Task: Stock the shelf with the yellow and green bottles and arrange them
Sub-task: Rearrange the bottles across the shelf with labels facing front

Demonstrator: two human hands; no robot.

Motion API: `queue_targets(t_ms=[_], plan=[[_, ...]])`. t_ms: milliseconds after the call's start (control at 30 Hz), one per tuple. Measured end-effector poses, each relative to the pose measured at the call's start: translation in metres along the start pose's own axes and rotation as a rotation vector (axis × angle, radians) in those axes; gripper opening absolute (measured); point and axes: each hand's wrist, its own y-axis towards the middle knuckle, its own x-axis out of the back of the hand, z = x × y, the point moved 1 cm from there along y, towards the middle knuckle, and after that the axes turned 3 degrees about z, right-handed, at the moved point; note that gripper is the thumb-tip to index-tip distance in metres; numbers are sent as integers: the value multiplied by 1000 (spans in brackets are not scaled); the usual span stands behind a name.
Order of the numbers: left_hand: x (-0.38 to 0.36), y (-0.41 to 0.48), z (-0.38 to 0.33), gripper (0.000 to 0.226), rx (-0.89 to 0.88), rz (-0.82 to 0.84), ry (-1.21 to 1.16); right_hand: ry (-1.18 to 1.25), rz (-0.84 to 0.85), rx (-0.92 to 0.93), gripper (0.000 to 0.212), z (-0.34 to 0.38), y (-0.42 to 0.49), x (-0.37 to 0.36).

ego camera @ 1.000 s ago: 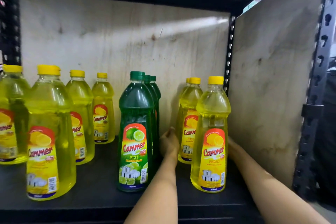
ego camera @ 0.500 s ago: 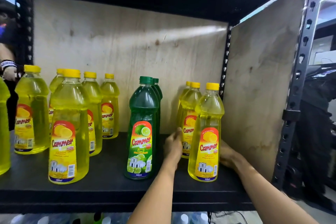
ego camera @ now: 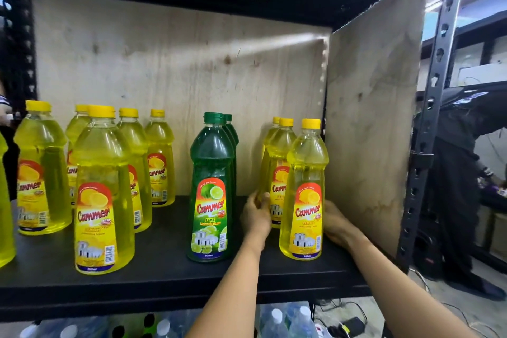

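On the black shelf (ego camera: pixel 164 271) stand three groups of bottles. At the right is a row of three yellow lemon bottles. My left hand (ego camera: pixel 256 217) curls its fingers round the left side of the second yellow bottle (ego camera: pixel 279 151). My right hand (ego camera: pixel 338 223) lies to the right of the front yellow bottle (ego camera: pixel 304 200), and its fingers are hidden behind that bottle. A row of green lime bottles (ego camera: pixel 211 173) stands in the middle. Several yellow bottles (ego camera: pixel 103 186) stand in loose rows at the left.
Plywood panels close the back and the right side (ego camera: pixel 370 118) of the shelf. A black metal upright (ego camera: pixel 433 118) stands at the right corner. Clear water bottles (ego camera: pixel 274 321) fill the level below. A person in dark clothes (ego camera: pixel 461 173) stands to the right.
The view has pulled back and shows more yellow bottles at the left. Both hands have stayed at the right-hand yellow row. My right hand shows more from behind the front bottle.
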Motion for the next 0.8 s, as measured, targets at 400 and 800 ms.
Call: queue_targets(t_ms=[400, 800], plan=[[27, -67, -8, 30, -31, 334, -109, 404, 103, 126, 62, -3, -73, 14], [30, -82, -15, 55, -155, 321, 58, 208, 48, 141, 72, -4, -77, 8]])
